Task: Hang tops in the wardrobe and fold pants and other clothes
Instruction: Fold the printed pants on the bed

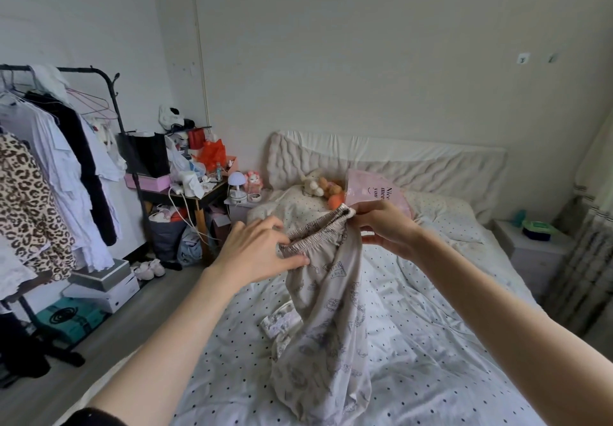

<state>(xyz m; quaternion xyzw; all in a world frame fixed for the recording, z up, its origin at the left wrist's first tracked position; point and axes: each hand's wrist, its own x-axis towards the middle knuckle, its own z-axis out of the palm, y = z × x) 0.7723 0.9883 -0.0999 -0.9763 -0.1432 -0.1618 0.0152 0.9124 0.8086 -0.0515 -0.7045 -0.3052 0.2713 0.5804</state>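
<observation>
Head view: you are holding the pants [326, 309] up over the bed [431, 342], left hand [262, 253] and right hand [386, 226] pinching the waistband between them; tops are hanging on the rack [59, 70] left of your hands, folding not yet done.

Pair of pale beige cotton pants [326, 312] printed with small grey line drawings, with a gathered elastic waistband. The waistband is held up above the white polka-dotted bed sheet [431, 359], stretched between the left hand [257, 253] and right hand [386, 226]. The legs hang down bunched together, their lower part resting crumpled on the sheet.
</observation>
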